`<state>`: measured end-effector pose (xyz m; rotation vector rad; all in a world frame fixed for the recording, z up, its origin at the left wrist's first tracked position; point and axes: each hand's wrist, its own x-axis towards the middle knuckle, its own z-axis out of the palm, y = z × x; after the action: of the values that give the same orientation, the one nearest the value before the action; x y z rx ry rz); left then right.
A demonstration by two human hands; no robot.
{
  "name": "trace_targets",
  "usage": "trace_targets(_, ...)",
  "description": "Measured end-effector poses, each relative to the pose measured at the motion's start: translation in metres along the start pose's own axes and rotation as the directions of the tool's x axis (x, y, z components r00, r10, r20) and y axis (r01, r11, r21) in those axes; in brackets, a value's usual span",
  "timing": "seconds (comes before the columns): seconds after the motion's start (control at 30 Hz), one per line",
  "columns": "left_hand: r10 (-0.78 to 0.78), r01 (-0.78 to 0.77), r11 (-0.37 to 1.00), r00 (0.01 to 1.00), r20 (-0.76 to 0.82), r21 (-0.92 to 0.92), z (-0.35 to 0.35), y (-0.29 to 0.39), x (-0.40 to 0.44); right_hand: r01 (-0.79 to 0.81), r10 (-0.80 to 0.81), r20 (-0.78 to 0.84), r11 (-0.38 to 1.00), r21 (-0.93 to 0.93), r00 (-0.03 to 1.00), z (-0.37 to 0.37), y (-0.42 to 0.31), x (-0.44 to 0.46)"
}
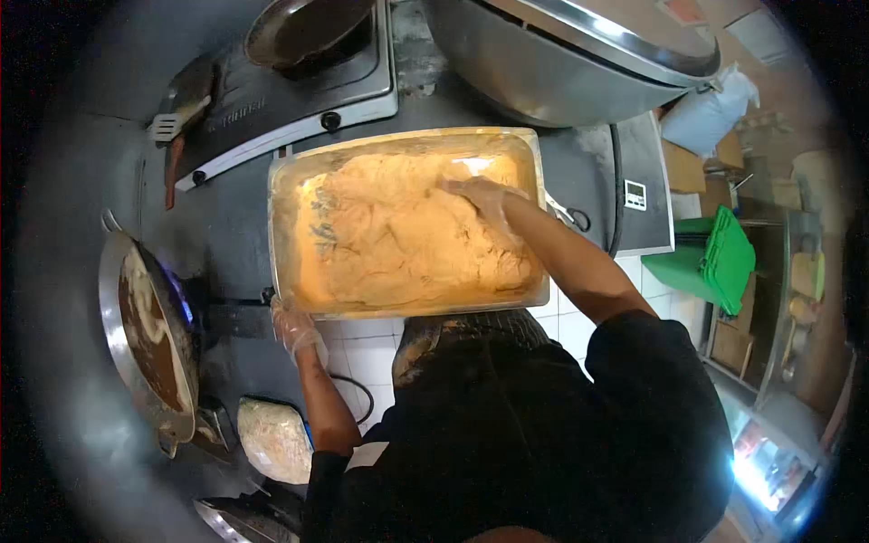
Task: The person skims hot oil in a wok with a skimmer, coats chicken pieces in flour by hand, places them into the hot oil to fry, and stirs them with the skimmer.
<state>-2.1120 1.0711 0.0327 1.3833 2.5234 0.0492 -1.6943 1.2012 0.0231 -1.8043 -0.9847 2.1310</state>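
A large clear plastic tub lies in front of me, holding a broad layer of orange-tinted flour or breading powder. My left hand, in a clear disposable glove, grips the tub's near left corner. Over the tub's right side reaches my right hand, also gloved. Its fingers stretch leftward and touch the powder, with the tips partly sunk or hidden in it. The powder's surface is lumpy and cracked, and bare tub floor shows at the far right and along the left.
On the left, a wok of brown oil sits over a blue flame. A gas stove with a pan stands behind the tub, beside a big steel vessel. Scissors, a timer and a green bin are rightward.
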Motion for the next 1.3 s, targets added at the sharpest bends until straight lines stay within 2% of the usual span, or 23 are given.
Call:
trace_targets(0.07,0.093,-0.104,0.988,0.99,-0.104,-0.11,0.057,-0.04,0.03,-0.083,0.079,0.034,0.987,0.135,0.996,0.027,-0.039,-0.003)
trace_targets(0.17,0.012,-0.077,0.954,0.975,-0.221,-0.289,0.07,-0.051,0.038,0.023,-0.109,0.31,0.963,0.267,0.945,0.046,-0.045,0.009)
trace_targets(0.23,0.008,-0.09,0.955,0.961,-0.277,-0.283,0.064,-0.04,0.031,0.126,-0.171,0.334,0.98,0.152,0.927,0.066,-0.049,0.026)
trace_targets(0.27,0.074,-0.139,0.969,0.952,-0.297,-0.204,0.054,-0.036,0.03,0.179,-0.201,0.349,0.979,0.095,0.915,0.077,-0.049,0.033)
trace_targets(0.3,0.136,-0.184,0.974,0.941,-0.311,-0.129,0.042,-0.025,0.024,0.197,-0.133,0.37,0.97,-0.14,0.919,0.082,-0.055,0.038)
trace_targets(0.33,0.0,-0.062,0.969,0.968,-0.249,-0.239,0.016,0.002,0.013,0.213,-0.066,0.375,0.905,-0.367,0.925,0.084,-0.068,0.042)
trace_targets(0.4,0.21,-0.225,0.974,0.934,-0.289,-0.022,0.04,-0.041,0.019,0.347,-0.193,0.299,0.685,-0.64,0.935,0.086,-0.078,0.027)
trace_targets(0.43,0.17,-0.188,0.981,0.949,-0.266,-0.043,0.032,-0.037,0.014,0.436,-0.385,0.246,0.555,-0.708,0.89,0.074,-0.085,-0.004)
trace_targets(0.47,0.131,-0.15,0.987,0.961,-0.242,-0.062,0.021,-0.03,0.01,0.345,-0.302,0.194,0.602,-0.72,0.933,0.061,-0.109,-0.038)
trace_targets(0.5,0.091,-0.11,0.991,0.972,-0.218,-0.08,0.011,-0.023,0.005,0.275,-0.296,0.096,0.656,-0.703,0.95,0.047,-0.105,-0.037)
trace_targets(0.57,-0.031,-0.006,0.958,0.992,-0.124,-0.286,-0.011,-0.009,0.001,0.189,-0.343,-0.148,0.772,-0.607,0.928,0.023,-0.083,-0.003)
trace_targets(0.6,0.064,-0.094,0.984,0.978,-0.197,-0.149,-0.01,-0.014,0.003,0.097,-0.241,-0.146,0.768,-0.633,0.959,0.033,-0.09,0.007)
trace_targets(0.63,0.033,-0.064,0.987,0.978,-0.206,-0.145,-0.004,-0.022,0.005,0.008,-0.137,-0.143,0.749,-0.662,0.98,0.043,-0.097,0.017)
trace_targets(0.7,-0.027,-0.003,0.991,0.974,-0.223,-0.136,0.009,-0.037,0.008,0.11,-0.276,-0.157,0.748,-0.654,0.948,0.078,-0.08,0.06)
trace_targets(0.8,0.03,-0.058,0.971,0.992,-0.123,-0.234,0.004,-0.037,0.016,0.132,-0.101,0.151,0.968,-0.215,0.983,0.11,-0.115,0.064)
trace_targets(0.9,-0.061,0.043,0.99,0.989,-0.132,-0.135,0.016,-0.047,0.02,0.275,-0.222,0.331,0.953,-0.124,0.917,0.128,-0.102,0.107)
trace_targets(0.97,-0.051,0.041,0.993,0.994,-0.097,-0.106,-0.003,-0.033,0.016,0.218,-0.209,0.32,0.976,0.01,0.924,0.132,-0.099,0.123)
trace_targets(1.0,-0.046,0.039,0.995,0.996,-0.079,-0.092,-0.01,-0.03,0.015,0.173,-0.173,0.258,0.985,0.024,0.951,0.131,-0.112,0.095)
trace_targets(1.1,-0.01,-0.01,0.994,0.984,-0.179,-0.108,0.015,-0.053,0.017,0.102,-0.09,0.078,0.982,-0.158,0.993,0.109,-0.141,0.016)
trace_targets(1.13,-0.003,-0.023,0.987,0.987,-0.163,-0.158,0.006,-0.05,0.015,0.147,-0.141,0.041,0.926,-0.348,0.989,0.093,-0.131,0.015)
trace_targets(1.2,0.014,-0.047,0.964,0.992,-0.127,-0.261,-0.02,-0.037,0.008,0.151,-0.241,-0.034,0.704,-0.694,0.97,0.061,-0.112,0.015)
trace_targets(1.27,-0.001,-0.037,0.969,0.988,-0.154,-0.244,0.006,-0.057,0.018,-0.106,-0.169,-0.224,0.523,-0.846,0.96,0.029,-0.068,0.01)
trace_targets(1.3,-0.001,-0.039,0.972,0.985,-0.17,-0.231,0.014,-0.064,0.025,-0.154,-0.132,-0.256,0.514,-0.844,0.958,0.03,-0.051,0.013)
